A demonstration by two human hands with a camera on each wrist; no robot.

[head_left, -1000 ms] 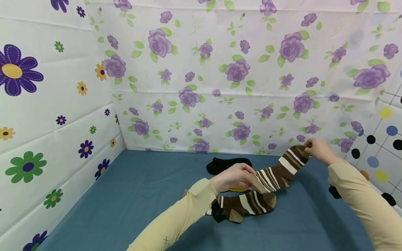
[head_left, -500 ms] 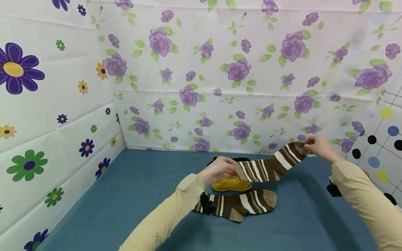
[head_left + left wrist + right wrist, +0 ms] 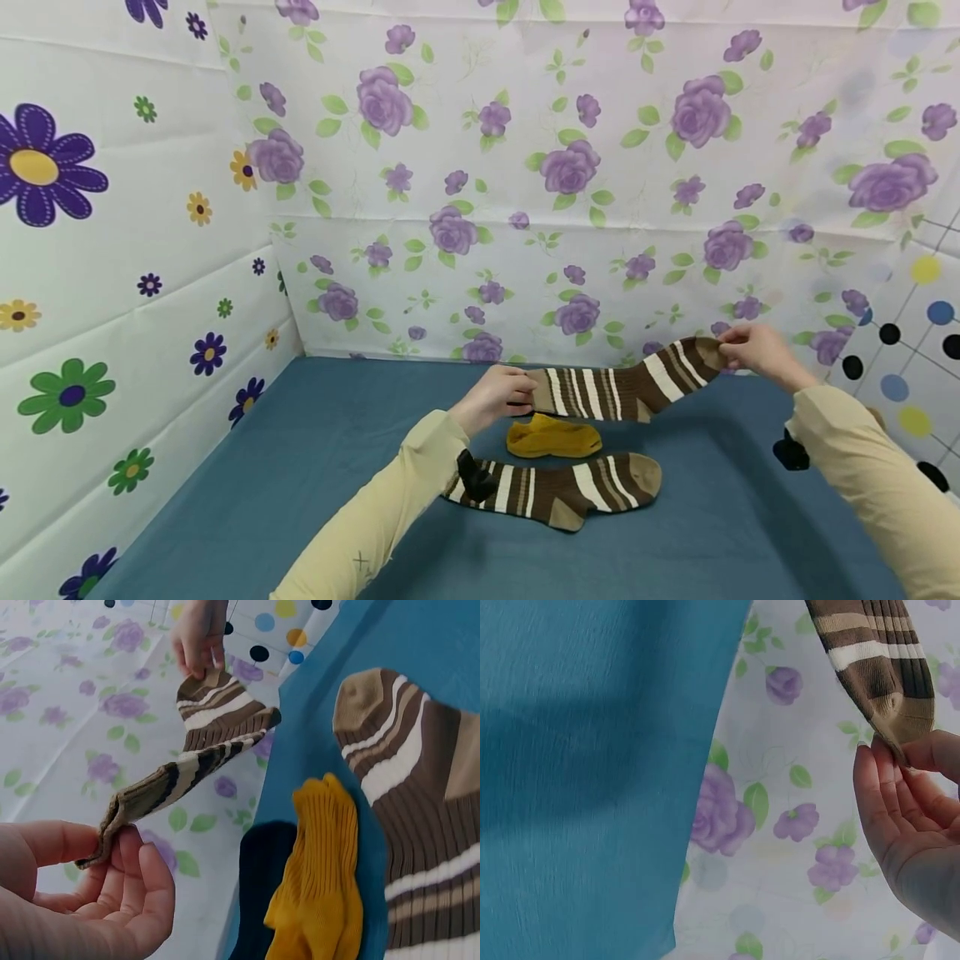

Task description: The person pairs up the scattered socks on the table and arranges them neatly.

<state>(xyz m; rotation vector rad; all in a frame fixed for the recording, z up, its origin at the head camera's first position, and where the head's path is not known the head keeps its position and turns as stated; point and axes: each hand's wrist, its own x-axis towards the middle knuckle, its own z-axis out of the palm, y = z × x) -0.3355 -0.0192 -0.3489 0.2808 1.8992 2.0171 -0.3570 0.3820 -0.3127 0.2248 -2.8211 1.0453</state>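
Observation:
A brown sock with cream and tan stripes [image 3: 592, 393] is stretched in the air between both hands. Its tan cuff is pinched between thumb and fingers of my left hand [image 3: 493, 397]. My right hand [image 3: 761, 354] pinches the tan toe, as the right wrist view also shows at the toe tip [image 3: 900, 727]. Below it, a matching striped sock [image 3: 551, 493] lies flat on the blue cloth, its cuff end partly behind the left wrist's black strap piece. Folded yellow socks [image 3: 555, 437] lie between the two. A black sock [image 3: 262, 862] beside them shows in the left wrist view.
Blue cloth [image 3: 300, 483] covers the table. A white sheet with purple roses [image 3: 450, 275] hangs along the back. Flower-patterned sheeting [image 3: 150, 208] stands on the left, dotted sheeting [image 3: 911, 367] on the right.
My left hand has moved left and up with the cuff, straightening the held sock above the others. The yellow socks have come into fuller view, while my right hand has barely moved.

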